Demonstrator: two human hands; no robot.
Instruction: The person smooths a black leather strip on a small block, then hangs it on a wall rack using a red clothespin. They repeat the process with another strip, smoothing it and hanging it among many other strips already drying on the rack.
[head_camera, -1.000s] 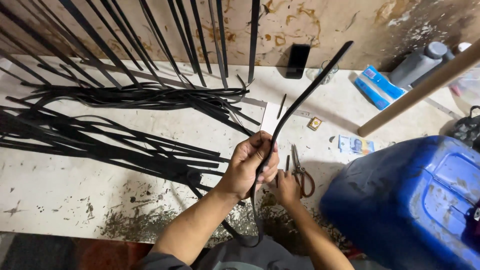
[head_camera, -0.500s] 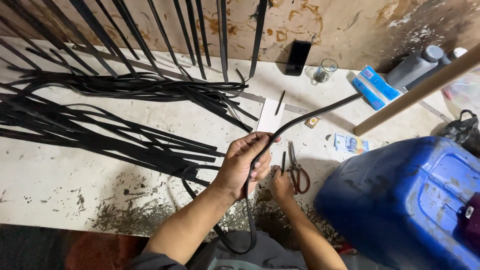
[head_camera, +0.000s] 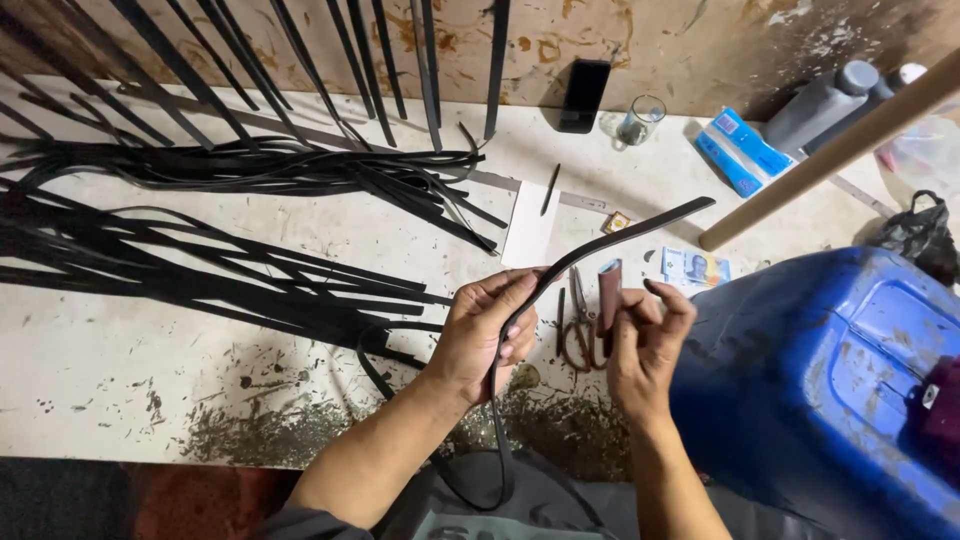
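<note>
Matt black strap (head_camera: 600, 245), perhaps leather, rusty metal scissors (head_camera: 577, 325), scuffed blue plastic drum (head_camera: 840, 380), rough stained table (head_camera: 120, 370), clear glass cup (head_camera: 641, 119)

Left hand (head_camera: 490, 335): closed around a long black strap (head_camera: 610, 243), which arcs up to the right and loops down toward the lap.
Right hand (head_camera: 645, 340): holds a small brown cylinder (head_camera: 608, 295) upright between its fingers, just beside the strap.
Scissors (head_camera: 577, 325): flat on the counter (head_camera: 120, 340), between the two hands.
Strap pile (head_camera: 220, 270): many black strips spread across the counter's left half.
Blue drum (head_camera: 830, 380): at right, near the right hand.
Back edge: dark phone (head_camera: 584, 94), small glass (head_camera: 640, 120).
</note>
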